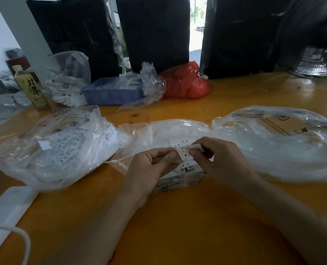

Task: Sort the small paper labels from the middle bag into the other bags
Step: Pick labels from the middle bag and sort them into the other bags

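Small white paper labels [185, 156] being pinched over the middle clear plastic bag [170, 131].
Labels are being held by left hand [155, 165] and right hand [220, 159], each grip clamped on them.

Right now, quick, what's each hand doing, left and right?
Left hand: pinching the small paper labels above the middle bag.
Right hand: pinching the same labels from the other side.
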The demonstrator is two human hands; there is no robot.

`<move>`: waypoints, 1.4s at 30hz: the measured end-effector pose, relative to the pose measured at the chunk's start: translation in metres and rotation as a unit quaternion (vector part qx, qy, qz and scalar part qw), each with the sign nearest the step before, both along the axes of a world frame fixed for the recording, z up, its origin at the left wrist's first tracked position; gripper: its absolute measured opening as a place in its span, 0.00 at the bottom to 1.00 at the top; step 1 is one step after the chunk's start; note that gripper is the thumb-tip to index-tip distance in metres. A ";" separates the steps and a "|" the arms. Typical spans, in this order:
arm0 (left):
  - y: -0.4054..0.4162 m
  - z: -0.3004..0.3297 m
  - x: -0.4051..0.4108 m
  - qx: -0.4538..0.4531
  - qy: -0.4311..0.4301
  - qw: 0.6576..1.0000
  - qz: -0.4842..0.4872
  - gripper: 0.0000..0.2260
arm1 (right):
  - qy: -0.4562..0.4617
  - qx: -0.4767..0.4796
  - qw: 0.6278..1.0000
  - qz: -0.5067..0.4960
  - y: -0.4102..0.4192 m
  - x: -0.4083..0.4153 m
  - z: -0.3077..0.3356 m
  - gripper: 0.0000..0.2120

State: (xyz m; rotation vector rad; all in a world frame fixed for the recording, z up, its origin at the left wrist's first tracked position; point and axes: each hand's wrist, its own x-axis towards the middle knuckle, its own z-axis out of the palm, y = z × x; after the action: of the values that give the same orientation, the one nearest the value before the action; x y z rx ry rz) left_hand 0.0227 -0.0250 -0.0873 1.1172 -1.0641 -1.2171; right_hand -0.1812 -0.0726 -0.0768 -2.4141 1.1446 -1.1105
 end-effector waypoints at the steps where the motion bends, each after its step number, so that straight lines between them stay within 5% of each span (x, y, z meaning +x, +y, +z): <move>1: -0.001 0.000 0.000 0.005 0.007 1.000 0.001 0.13 | 0.003 0.005 1.000 -0.002 0.000 0.000 -0.001 0.04; 6: -0.001 0.000 0.000 0.012 0.014 0.999 -0.030 0.12 | -0.041 -0.002 0.999 -0.023 0.001 0.000 0.002 0.12; 14: -0.002 -0.003 0.000 0.018 0.009 0.999 -0.048 0.14 | -0.030 0.005 0.999 -0.020 0.001 0.001 0.001 0.04; 29: -0.001 0.001 -0.002 -0.002 0.019 1.000 -0.025 0.15 | 0.012 0.034 0.998 -0.044 0.002 0.001 0.002 0.11; 37: 0.001 -0.001 -0.002 -0.021 -0.095 0.995 -0.004 0.09 | 0.002 0.101 0.995 -0.009 0.004 0.001 -0.002 0.19; 42: 0.005 0.002 -0.004 -0.041 -0.094 0.995 0.018 0.12 | -0.024 0.123 0.992 -0.007 0.002 0.002 -0.003 0.08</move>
State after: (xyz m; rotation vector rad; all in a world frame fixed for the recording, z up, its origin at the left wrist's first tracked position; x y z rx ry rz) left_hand 0.0187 -0.0205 -0.0855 1.2000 -1.2203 -1.0449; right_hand -0.1792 -0.0709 -0.0801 -2.1841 1.2067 -0.9632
